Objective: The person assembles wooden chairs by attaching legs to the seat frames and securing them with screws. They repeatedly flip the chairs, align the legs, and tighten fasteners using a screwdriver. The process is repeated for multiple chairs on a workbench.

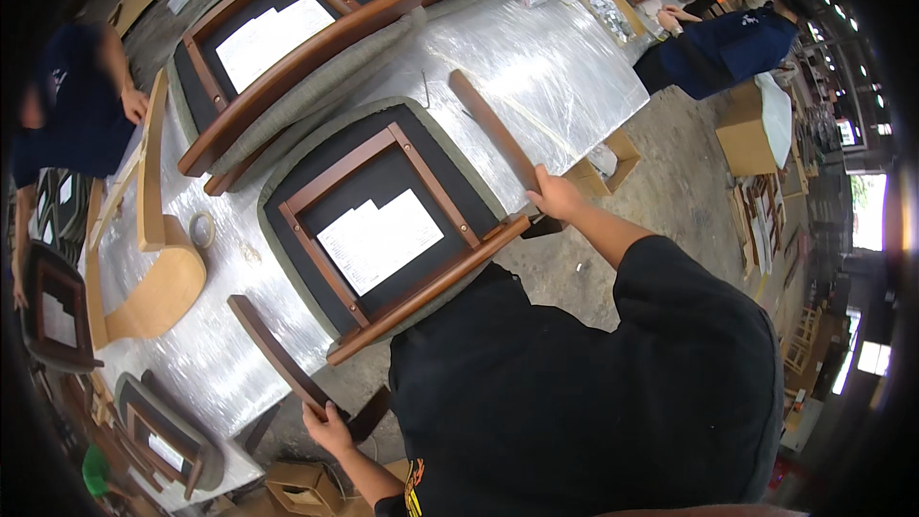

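Note:
My left hand (330, 429) is closed round the lower end of a dark brown wooden chair leg (275, 352), which slants up and left over the table edge. A second brown chair leg (493, 124) is gripped at its near end by my right hand (555, 195), its far end over the wrapped tabletop. Between the two lies an upturned chair seat (278, 172) with grey-green upholstery and a black underside. Screwed to it is a brown wooden frame (436, 177), with a white paper sheet (380, 241) inside. A brown rail (431, 289) runs along the seat's near edge.
The table (536, 67) is covered in clear film. Beyond the seat are another upturned chair (316, 86), a bent metal key (426, 88) and a parts box (609, 10). Leftward are a tape roll (202, 230) and a pale wooden frame (158, 297). Co-workers (732, 53) stand around.

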Demonstrator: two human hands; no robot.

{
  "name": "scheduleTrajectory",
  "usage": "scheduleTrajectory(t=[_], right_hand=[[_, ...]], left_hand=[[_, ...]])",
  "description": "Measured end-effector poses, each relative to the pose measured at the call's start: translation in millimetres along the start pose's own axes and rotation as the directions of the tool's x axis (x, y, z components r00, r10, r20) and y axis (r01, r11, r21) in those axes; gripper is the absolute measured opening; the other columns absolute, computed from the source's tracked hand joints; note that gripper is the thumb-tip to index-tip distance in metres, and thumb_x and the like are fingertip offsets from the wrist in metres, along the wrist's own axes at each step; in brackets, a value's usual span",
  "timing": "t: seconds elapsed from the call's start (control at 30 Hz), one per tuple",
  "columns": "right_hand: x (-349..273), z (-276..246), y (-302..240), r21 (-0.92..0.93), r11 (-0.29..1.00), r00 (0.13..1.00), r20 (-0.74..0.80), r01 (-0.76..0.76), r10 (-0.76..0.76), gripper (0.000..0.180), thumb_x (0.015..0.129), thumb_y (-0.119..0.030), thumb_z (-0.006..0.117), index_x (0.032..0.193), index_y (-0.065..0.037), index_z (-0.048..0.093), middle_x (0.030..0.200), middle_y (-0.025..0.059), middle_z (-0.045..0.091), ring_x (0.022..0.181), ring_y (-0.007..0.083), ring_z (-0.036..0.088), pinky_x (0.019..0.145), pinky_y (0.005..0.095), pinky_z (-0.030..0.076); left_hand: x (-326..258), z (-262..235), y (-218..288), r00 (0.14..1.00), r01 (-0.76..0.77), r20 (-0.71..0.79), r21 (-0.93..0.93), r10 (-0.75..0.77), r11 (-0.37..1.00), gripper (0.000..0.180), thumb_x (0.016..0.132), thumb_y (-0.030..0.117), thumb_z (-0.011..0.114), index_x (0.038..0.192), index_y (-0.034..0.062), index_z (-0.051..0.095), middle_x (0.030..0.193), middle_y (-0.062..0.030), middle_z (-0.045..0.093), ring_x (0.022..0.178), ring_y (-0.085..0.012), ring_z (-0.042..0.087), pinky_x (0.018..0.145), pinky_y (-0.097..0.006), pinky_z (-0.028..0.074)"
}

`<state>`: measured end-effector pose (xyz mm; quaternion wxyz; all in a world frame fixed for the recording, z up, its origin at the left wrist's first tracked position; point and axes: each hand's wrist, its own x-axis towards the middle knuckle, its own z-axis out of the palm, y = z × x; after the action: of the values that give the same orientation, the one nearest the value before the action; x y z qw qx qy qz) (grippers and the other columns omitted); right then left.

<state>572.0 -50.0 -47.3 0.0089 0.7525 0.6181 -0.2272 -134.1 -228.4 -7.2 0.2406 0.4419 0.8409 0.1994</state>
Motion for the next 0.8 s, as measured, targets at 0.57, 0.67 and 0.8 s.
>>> scheduleTrajectory(t=[0.57,0.67,0.8], right_hand=[[44.7,-33.7,-211.1,0.146,0.989,0.991,0.130,0.018,-0.037,0.051,0.090,-0.049,0.067,0.087,0.002,0.076,0.086,0.0232,0.074,0.079,0.0413,0.073,0.076,0.0488,0.059],[24.6,-37.1,-210.2,0.144,0.990,0.977,0.211,-0.009,-0.022,0.045,0.089,-0.042,0.065,0.087,0.002,0.076,0.089,0.0259,0.074,0.084,0.0428,0.072,0.078,0.0512,0.058],[-14.5,-66.7,-197.9,0.215,0.977,0.994,0.113,-0.016,-0.009,0.040,0.094,-0.039,0.066,0.090,-0.001,0.074,0.087,0.0222,0.072,0.083,0.0423,0.071,0.078,0.0537,0.056]], left_hand=[[150.6,116.3,153.0,0.954,-0.100,0.288,0.034,0.086,0.994,0.058,0.102,0.039,0.064,0.134,-0.0094,0.057,0.121,-0.0332,0.067,0.115,-0.0444,0.066,0.101,-0.047,0.050],[189.7,133.0,161.8,0.890,0.250,0.421,-0.129,-0.175,0.960,0.077,0.100,0.058,0.062,0.124,-0.0159,0.058,0.115,-0.0285,0.069,0.104,-0.0342,0.067,0.093,-0.042,0.053],[193.2,117.1,175.5,0.895,0.088,0.445,-0.125,-0.023,0.988,0.064,0.103,0.052,0.062,0.103,-0.0119,0.060,0.101,-0.0239,0.068,0.094,-0.0276,0.062,0.085,-0.040,0.052]])
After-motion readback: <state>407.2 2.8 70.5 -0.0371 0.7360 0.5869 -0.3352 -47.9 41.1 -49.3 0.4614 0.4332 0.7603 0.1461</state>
